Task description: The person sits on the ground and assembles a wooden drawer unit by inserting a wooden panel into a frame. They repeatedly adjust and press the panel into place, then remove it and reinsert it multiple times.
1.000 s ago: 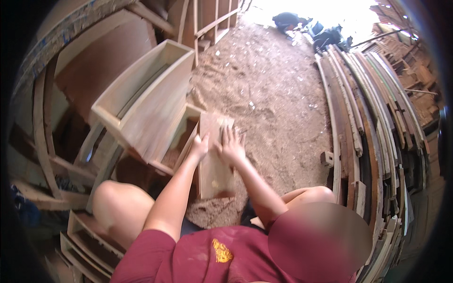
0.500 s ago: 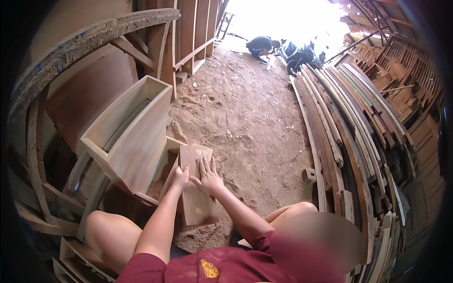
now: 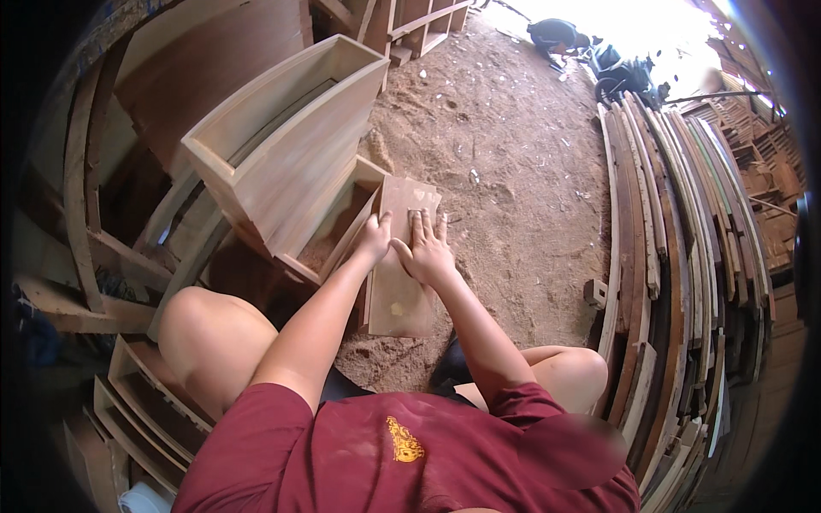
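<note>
A wooden drawer (image 3: 400, 303) lies on its side on the sand between my legs, its long pale panel facing up with a few lighter patches. My left hand (image 3: 375, 238) is closed over the panel's left edge, its thumb on top and its other fingers mostly hidden. Flat on the panel's upper part rests my right hand (image 3: 428, 255), fingers stretched out and spread. Whether anything thin lies beneath its palm cannot be seen. Just left of the drawer, a second open wooden drawer (image 3: 312, 269) rests low, with a taller drawer (image 3: 312, 141) standing against it.
Stacked planks (image 3: 646, 256) run along the right side, with a small wooden block (image 3: 595, 293) beside them. Curved wooden framing (image 3: 77, 188) stands at left. More drawers (image 3: 141, 410) sit by my left knee. A person (image 3: 554, 36) crouches far off near a motorbike (image 3: 624, 73).
My view has tilted downward, so everything sits higher and more of my shirt shows. The right hand has slid slightly toward me along the panel; the left keeps its hold.
</note>
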A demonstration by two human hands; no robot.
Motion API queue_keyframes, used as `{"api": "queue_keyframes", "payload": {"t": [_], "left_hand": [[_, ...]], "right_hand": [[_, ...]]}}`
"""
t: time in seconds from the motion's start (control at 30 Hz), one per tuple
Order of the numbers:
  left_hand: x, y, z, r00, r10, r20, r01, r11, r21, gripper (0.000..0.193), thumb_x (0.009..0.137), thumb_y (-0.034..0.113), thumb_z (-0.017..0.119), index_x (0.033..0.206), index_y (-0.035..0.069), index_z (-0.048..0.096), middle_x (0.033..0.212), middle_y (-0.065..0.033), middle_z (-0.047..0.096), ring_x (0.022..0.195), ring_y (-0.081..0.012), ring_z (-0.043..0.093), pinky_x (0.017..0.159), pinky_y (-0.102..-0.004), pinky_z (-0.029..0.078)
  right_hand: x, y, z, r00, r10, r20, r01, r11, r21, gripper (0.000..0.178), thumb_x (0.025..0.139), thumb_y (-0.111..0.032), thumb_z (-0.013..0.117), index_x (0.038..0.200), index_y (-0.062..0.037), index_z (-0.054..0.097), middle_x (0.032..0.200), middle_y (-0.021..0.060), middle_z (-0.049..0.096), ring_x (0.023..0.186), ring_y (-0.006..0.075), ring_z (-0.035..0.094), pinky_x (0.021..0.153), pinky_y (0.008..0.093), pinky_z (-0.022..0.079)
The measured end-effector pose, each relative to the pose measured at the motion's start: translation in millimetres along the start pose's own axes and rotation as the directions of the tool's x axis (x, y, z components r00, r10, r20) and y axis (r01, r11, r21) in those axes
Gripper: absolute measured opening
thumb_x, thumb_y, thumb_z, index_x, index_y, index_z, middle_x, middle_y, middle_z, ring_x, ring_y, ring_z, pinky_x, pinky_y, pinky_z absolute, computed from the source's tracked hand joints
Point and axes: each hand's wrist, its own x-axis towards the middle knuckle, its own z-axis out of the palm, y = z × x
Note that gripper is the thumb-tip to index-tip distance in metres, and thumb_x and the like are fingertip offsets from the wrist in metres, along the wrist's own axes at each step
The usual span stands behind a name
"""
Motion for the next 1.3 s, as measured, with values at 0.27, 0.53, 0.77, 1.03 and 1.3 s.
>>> {"api": "queue_keyframes", "payload": {"t": [0.27,0.53,0.77,1.03,1.3], "left_hand": [[3,7,13,0.999,0.044,0.006,-0.044,0.989,0.144,0.069,0.106,0.053,0.045,0.143,-0.004,0.052,0.138,-0.0317,0.060,0.128,-0.0479,0.058,0.107,-0.0508,0.045],[-10,27,-5,0.990,0.118,-0.074,-0.086,0.934,0.348,0.056,0.105,0.051,0.051,0.128,0.000,0.058,0.125,-0.0326,0.065,0.123,-0.0458,0.061,0.102,-0.0519,0.047],[-21,102,-16,0.724,-0.164,0.670,-0.320,0.780,0.538,0.057,0.105,0.052,0.055,0.136,0.004,0.064,0.122,-0.0251,0.071,0.109,-0.0316,0.069,0.097,-0.0414,0.050],[-29,115,-32,0.876,-0.164,0.453,-0.261,0.627,0.734,0.054,0.099,0.064,0.057,0.110,0.015,0.076,0.116,-0.0135,0.075,0.109,-0.0298,0.070,0.094,-0.0440,0.052],[-56,139,-27,0.948,-0.153,0.278,-0.147,0.564,0.812,0.059,0.097,0.069,0.054,0.116,0.017,0.075,0.117,-0.0106,0.076,0.113,-0.0310,0.070,0.097,-0.0465,0.052]], "right_hand": [[89,7,-37,0.990,0.139,-0.014,-0.139,0.990,-0.021,0.082,0.104,-0.067,0.030,0.167,-0.0154,0.020,0.175,0.0078,0.015,0.159,0.0452,0.010,0.113,0.0848,0.005],[0,17,-22,0.995,-0.100,0.020,0.102,0.991,-0.090,0.071,0.107,-0.049,0.039,0.166,-0.0132,0.022,0.174,0.0101,0.018,0.153,0.0495,0.023,0.110,0.0833,0.018],[-58,88,-18,0.903,-0.427,0.044,0.428,0.892,-0.145,0.067,0.099,-0.016,0.054,0.159,-0.0004,0.030,0.167,0.0223,0.028,0.110,0.0325,0.072,0.079,0.0400,0.061],[-88,68,-42,0.904,-0.355,0.237,0.405,0.890,-0.212,0.112,0.086,-0.053,0.075,0.165,-0.0043,0.011,0.172,0.0196,0.016,0.118,0.0357,0.068,0.081,0.0457,0.063],[-100,51,-30,0.984,-0.111,0.141,0.146,0.952,-0.269,0.132,0.075,-0.069,0.079,0.167,-0.0092,0.006,0.175,0.0123,0.008,0.159,0.0434,0.006,0.115,0.0821,0.014]]}}
